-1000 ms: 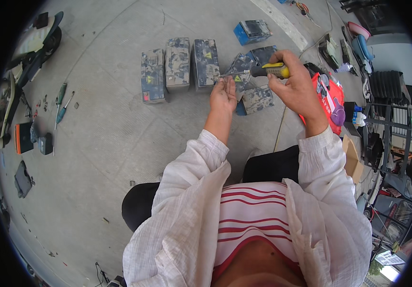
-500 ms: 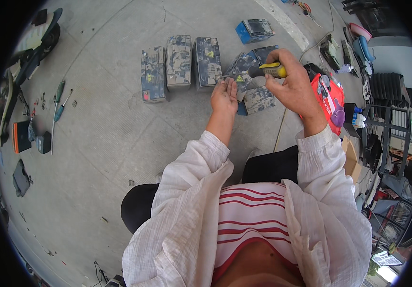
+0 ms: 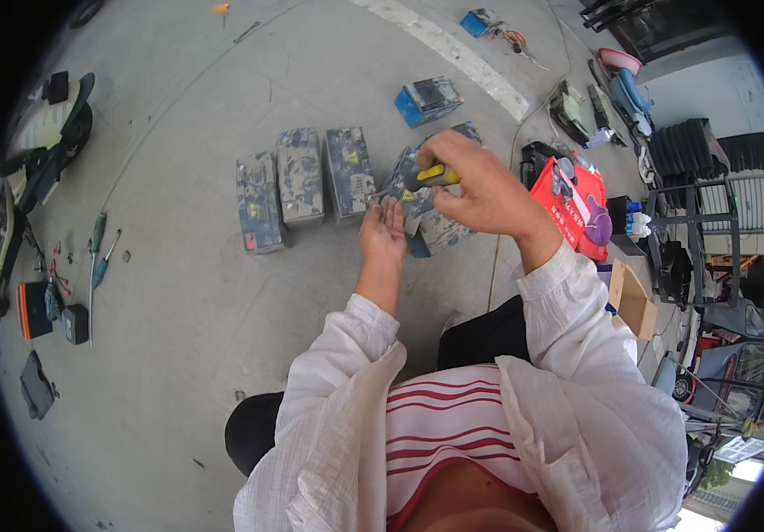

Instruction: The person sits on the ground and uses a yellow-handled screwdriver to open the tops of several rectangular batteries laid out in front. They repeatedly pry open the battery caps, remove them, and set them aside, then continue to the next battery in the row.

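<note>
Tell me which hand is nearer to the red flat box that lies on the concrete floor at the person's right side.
Right. The right hand, holding a yellow-and-black screwdriver, is just left of the red flat box. The left hand is farther left, beside the grey batteries.

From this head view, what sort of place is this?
Likely an outdoor repair spot on a concrete floor: worn batteries lie in a row, loose screwdrivers lie to the left, and the right hand holds a yellow-handled screwdriver.

White crinkled overshirt [image 3: 568,390], long sleeves; red-white striped top [image 3: 453,426]; dark trousers [image 3: 479,332].
</note>
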